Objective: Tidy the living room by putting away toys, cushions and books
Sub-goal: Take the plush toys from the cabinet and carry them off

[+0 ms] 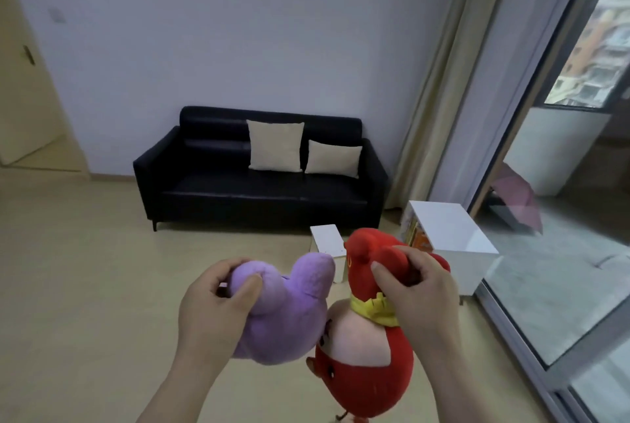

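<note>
My left hand (211, 300) grips the purple toy (286, 317); my right hand (417, 289) grips the red toy (361, 354). One per hand, I judge, for a single trip to storage.

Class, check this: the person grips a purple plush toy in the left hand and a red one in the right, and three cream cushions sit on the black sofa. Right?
Only the count is wrong: the head view shows two cream cushions on the black sofa, not three. The left hand grips the purple plush toy, the right hand the red plush toy.
</note>
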`<move>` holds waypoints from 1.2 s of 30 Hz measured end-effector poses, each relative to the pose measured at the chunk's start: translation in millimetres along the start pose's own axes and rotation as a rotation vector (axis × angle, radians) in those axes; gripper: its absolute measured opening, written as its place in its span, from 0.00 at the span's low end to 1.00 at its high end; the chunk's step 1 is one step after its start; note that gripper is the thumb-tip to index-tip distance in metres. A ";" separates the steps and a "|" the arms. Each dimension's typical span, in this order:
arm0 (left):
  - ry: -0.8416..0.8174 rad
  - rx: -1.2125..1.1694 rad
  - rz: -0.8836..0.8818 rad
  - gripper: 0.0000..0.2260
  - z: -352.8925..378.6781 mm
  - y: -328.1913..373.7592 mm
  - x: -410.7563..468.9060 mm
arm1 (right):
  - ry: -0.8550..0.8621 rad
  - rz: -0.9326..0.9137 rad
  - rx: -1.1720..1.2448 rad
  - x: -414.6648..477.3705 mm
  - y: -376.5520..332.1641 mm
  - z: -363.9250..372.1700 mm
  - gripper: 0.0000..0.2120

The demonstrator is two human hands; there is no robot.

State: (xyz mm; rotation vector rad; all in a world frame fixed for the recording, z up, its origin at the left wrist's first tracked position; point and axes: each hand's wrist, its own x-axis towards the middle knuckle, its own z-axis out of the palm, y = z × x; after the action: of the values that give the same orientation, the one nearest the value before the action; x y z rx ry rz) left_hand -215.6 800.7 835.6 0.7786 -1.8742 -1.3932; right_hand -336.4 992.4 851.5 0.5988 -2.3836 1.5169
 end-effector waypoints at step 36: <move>0.107 0.083 -0.107 0.10 -72.8 -132.0 659.5 | -0.154 0.055 0.113 436.1 -48.9 556.5 0.09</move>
State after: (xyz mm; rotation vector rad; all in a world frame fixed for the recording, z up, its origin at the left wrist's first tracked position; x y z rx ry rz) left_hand -543.6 209.1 829.2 0.9884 -1.8406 -1.3181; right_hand -694.6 381.1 837.9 0.7041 -2.4579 1.6949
